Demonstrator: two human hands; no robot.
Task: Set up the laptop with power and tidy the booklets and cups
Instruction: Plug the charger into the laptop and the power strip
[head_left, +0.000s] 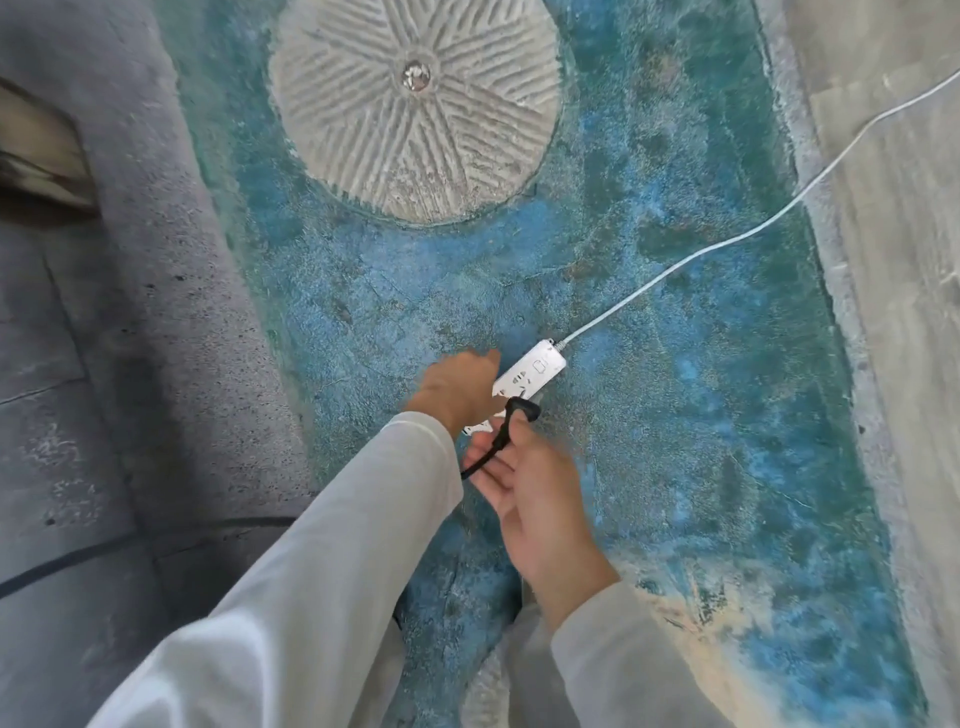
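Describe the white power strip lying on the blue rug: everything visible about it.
The white plastic power strip is a slim rectangular bar lying flat and diagonal on the blue-green rug. Its white cable leaves the far end toward the upper right. A switch and one socket face up; the near end is hidden by the hands. The left hand rests against its side, and the right hand brings the black plug to it; whether it is seated cannot be told.

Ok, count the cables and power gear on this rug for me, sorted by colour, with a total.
White: 2, the power strip and its white cord.
Black: 1, the black plug with its lead, held in the right hand.
Total: 3.
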